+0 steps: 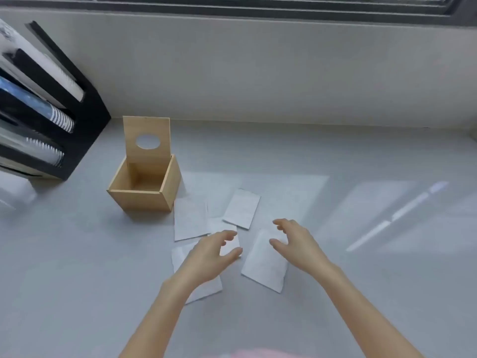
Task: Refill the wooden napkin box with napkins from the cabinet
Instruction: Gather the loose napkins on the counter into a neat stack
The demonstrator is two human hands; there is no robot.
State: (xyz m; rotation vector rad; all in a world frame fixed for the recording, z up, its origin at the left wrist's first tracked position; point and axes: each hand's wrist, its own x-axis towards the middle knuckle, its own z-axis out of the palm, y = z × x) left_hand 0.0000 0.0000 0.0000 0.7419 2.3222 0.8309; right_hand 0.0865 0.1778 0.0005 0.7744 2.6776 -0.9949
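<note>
The wooden napkin box (140, 198) stands on the grey counter, left of centre, with nothing visible inside. Its lid (146, 136), which has an oval hole, is tipped up at the back. Several white folded napkins (190, 219) lie scattered flat on the counter to the right of and in front of the box. My left hand (209, 259) hovers over the nearest ones with fingers spread, holding nothing. My right hand (296, 241) is over another napkin (264, 264), fingers apart and curved, also holding nothing. No cabinet is in view.
A black file rack (64, 120) with spiral notebooks stands at the left, close behind the box. A pale wall (258, 73) under a window frame bounds the counter at the back. Light reflections streak the counter (387, 280) on the right.
</note>
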